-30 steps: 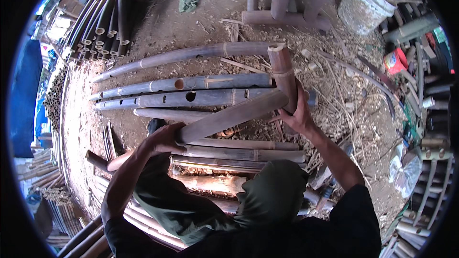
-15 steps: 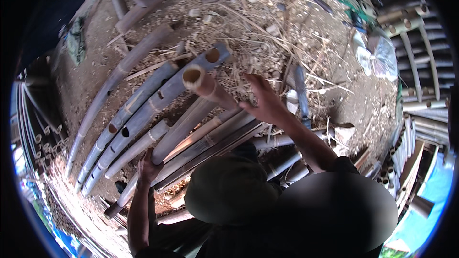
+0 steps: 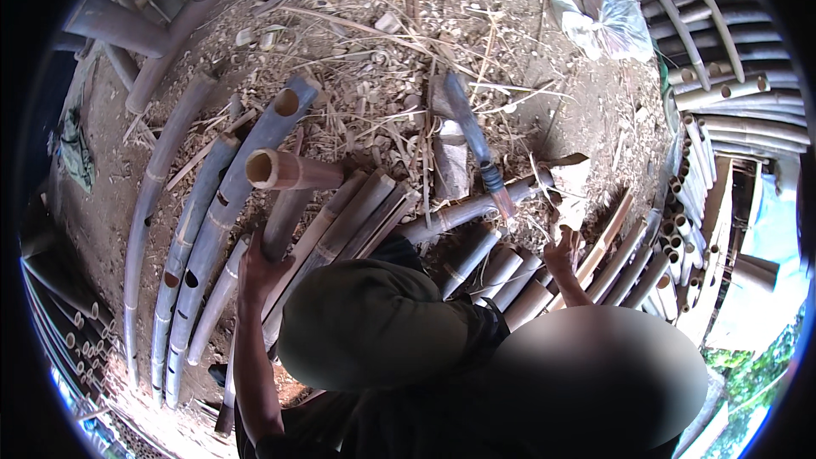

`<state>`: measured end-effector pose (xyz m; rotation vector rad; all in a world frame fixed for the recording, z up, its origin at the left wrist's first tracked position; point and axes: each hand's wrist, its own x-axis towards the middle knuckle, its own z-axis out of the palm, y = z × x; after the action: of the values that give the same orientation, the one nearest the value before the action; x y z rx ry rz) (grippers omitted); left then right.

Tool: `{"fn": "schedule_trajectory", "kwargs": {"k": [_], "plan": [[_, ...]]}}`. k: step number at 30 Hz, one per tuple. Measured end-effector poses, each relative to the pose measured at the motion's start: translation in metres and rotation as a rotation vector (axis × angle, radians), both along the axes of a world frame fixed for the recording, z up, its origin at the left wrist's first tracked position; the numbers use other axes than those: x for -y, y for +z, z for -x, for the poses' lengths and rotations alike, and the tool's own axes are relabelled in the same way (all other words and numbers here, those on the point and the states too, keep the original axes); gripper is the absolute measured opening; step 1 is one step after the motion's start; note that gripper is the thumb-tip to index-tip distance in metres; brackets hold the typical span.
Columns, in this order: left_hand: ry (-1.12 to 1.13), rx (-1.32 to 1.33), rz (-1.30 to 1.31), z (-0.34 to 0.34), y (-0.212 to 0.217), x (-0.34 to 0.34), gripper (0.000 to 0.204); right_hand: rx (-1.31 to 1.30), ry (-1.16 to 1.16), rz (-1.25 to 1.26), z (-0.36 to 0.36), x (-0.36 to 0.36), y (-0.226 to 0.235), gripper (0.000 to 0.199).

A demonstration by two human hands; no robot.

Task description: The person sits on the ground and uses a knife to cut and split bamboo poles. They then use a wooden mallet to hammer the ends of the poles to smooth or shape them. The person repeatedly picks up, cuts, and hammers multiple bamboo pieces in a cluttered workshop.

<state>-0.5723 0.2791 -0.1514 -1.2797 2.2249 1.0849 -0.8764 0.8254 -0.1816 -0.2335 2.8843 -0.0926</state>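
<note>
Grey bamboo tube (image 3: 287, 219), left of centre, brown crosspiece (image 3: 308, 175) at upper end: our left hand (image 3: 265, 269) wraps it. Right hand (image 3: 564, 253), right of centre: fingers bent, contents we cannot tell. Hazard: a one-handed grip could let the tube twist against the holed pole (image 3: 216, 225).

Open-ended reddish bamboo tube (image 3: 310, 174) crosses a greyer bamboo length (image 3: 286, 219)

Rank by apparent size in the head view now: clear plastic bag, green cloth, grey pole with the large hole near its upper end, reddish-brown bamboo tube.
1. Grey pole
2. Clear plastic bag
3. Green cloth and reddish-brown bamboo tube: too alike to rank.
</note>
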Motion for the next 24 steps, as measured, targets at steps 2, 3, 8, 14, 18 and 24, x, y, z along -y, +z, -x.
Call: {"fn": "schedule_trajectory", "kwargs": {"k": [2, 3, 8, 14, 18, 24], "plan": [[-0.013, -0.117, 0.017, 0.037, -0.013, 0.001, 0.080, 0.016, -0.092, -0.040, -0.005, -0.012, -0.003, 0.054], [-0.085, -0.155, 0.082, 0.053, -0.024, 0.003, 0.080, 0.021, -0.098, -0.044, -0.006, -0.018, -0.005, 0.055], [-0.152, -0.132, 0.274, 0.075, -0.036, 0.008, 0.073, -0.010, 0.331, 0.332, 0.005, 0.054, 0.000, 0.045], [-0.215, 0.144, 0.179, 0.083, 0.005, 0.001, 0.058, -0.086, 0.571, 0.449, -0.002, 0.166, -0.056, 0.066], [-0.068, 0.007, 0.227, 0.062, -0.008, -0.004, 0.068, 0.341, 0.313, 0.004, -0.017, 0.241, -0.046, 0.093], [-0.037, -0.136, 0.212, 0.073, -0.029, -0.023, 0.069, 0.059, 0.165, 0.047, -0.002, 0.212, -0.149, 0.111]]}}
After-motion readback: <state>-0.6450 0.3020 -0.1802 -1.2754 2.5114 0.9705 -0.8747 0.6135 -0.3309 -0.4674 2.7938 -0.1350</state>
